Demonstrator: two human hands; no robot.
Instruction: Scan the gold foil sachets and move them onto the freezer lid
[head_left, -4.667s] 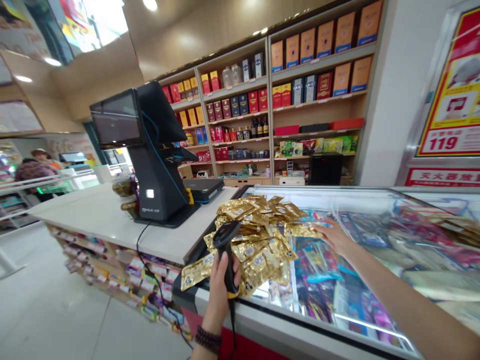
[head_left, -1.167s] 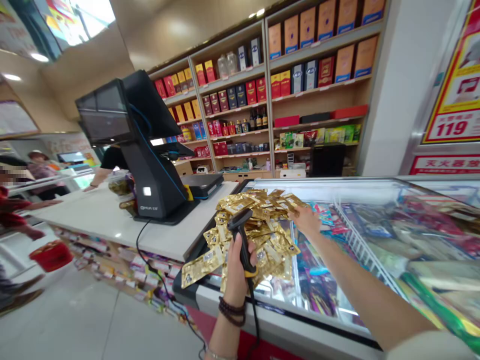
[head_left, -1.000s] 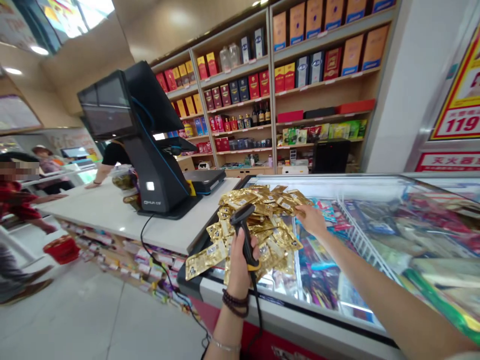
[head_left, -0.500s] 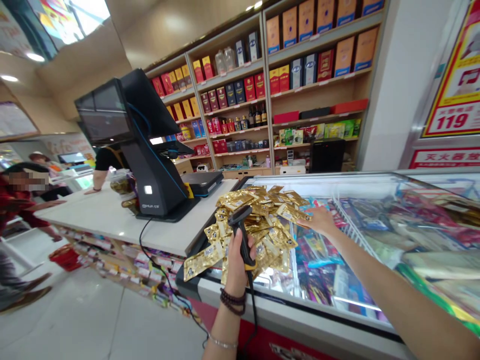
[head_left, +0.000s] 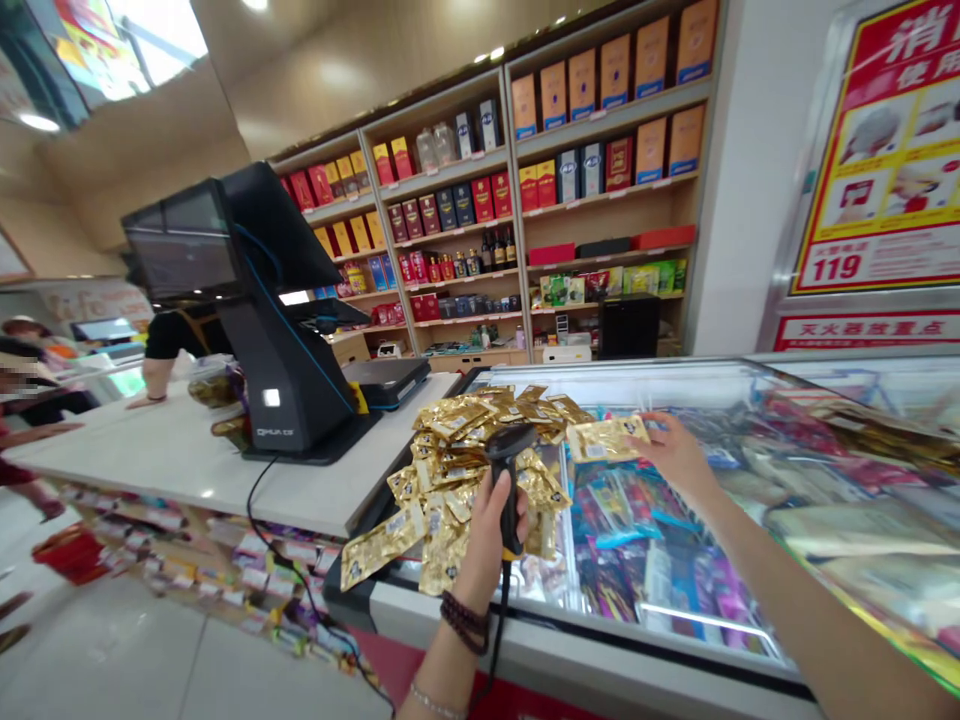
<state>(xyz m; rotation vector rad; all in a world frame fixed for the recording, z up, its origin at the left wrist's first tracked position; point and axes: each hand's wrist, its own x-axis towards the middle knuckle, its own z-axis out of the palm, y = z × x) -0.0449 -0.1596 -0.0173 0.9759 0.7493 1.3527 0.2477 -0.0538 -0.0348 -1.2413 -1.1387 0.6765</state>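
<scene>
My left hand (head_left: pixel 491 520) is wrapped round the handle of a black barcode scanner (head_left: pixel 511 445), held upright with its cable hanging down past my wrist. My right hand (head_left: pixel 675 455) pinches one end of a gold foil packet (head_left: pixel 606 440) with a white label. That packet is held out to the right, in front of the scanner head. A heap of similar gold packets (head_left: pixel 457 425) lies on the freezer's glass top, behind and left of the scanner. Part of the heap is hidden by my left hand and the scanner.
The glass-topped freezer (head_left: pixel 600 640) holds bagged goods. At left, a checkout screen (head_left: pixel 247 300) stands on the white counter (head_left: pixel 165 430), with a jar beside it. Boxed goods fill shelves (head_left: pixel 517 230) behind. People and a red basket (head_left: pixel 71 550) are at far left.
My right hand has drawn a gold packet off the heap, out to the right. The scanner, in my left hand, has turned and shifted slightly right. My view has swung a little right.
</scene>
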